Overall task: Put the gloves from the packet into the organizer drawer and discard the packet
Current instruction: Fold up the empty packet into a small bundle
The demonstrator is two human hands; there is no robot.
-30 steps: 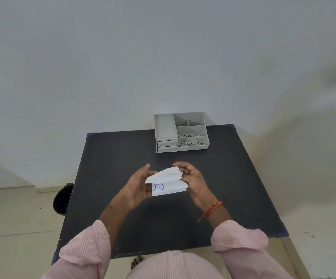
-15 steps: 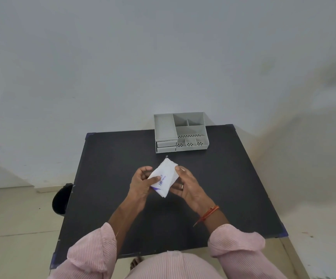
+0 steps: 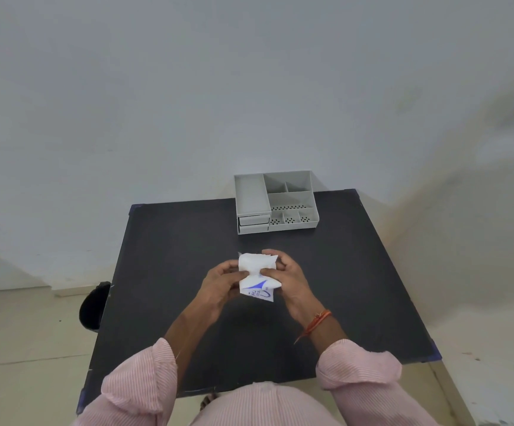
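- Black table [image 3: 163, 287] against a pale wall; the white packet [image 3: 257, 276] is held above its middle.
- Left hand [image 3: 219, 279] and right hand [image 3: 285, 276] are both pinched closed on the packet's sides.
- Risk is judged: a sudden tear could spill the gloves onto the floor.
- Grey organizer [image 3: 275, 202] is seen well apart at the far edge, drawers shut, path unobstructed.
- Dark bin [image 3: 94, 305] is spotted beside the table's left edge.

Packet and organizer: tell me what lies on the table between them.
Nothing. In the head view, only bare black table shows between the packet, held by both hands over the table, and the grey organizer at the far edge.
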